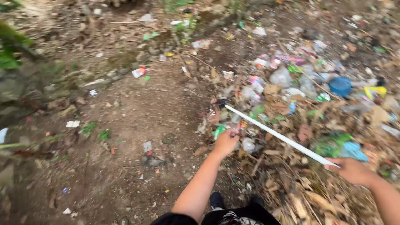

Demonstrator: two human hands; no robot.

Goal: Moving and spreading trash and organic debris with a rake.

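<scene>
Head view: white pole (283, 137) angled up-left.

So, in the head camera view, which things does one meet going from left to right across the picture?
Green leaves → white paper scrap → left hand → white pole → blue round lid → right hand.

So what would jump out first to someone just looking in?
A long white pole slants across the middle, its near end held in the right hand. The left hand reaches down into a litter heap of wrappers and dry leaves. A blue round lid shows at the upper right.
</scene>
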